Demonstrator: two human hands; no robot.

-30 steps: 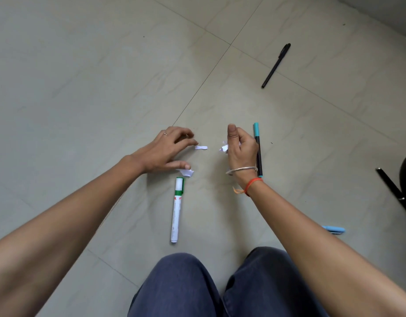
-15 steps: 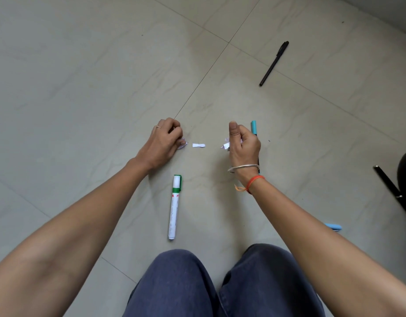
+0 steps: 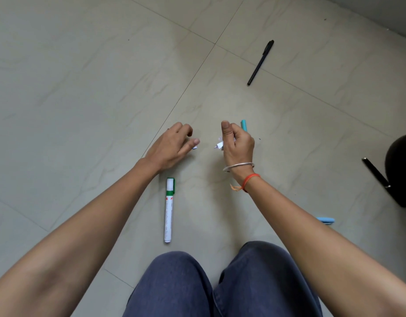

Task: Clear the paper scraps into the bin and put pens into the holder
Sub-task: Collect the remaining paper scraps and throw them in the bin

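**Ana:** What is closest to us?

**Ben:** The knees [image 3: 197, 289] in blue trousers, at the bottom of the frame. Just past them a green and white marker [image 3: 169, 211] lies on the floor [image 3: 83, 92]. A light blue thing [image 3: 326, 220] peeks out by the right arm, low on the right. I cannot tell what it is.

**Ana:** What job is going on?

**Ben:** Picking up the paper, I think. No pen is picked up yet.

**Ana:** What do the hands do?

**Ben:** In the middle, the left hand [image 3: 172, 145] is down at the floor. Its fingers are bent but not closed, and the thumb tip touches a small scrap [image 3: 194, 147]. The right hand [image 3: 237, 145] is up, with its fingers curled tight round a bunch of paper scraps [image 3: 219, 144].

**Ana:** What comes next?

**Ben:** Pinch that small scrap, I guess, then carry it all to the bin. I see no bin and no holder here.

**Ana:** And farther off?

**Ben:** A teal pen [image 3: 243, 125] pokes out behind the right hand. A black pen [image 3: 375, 172] lies at the right edge, beside a dark round thing [image 3: 400, 168]. A second black pen [image 3: 261, 62] lies in the upper right, well apart from the rest.
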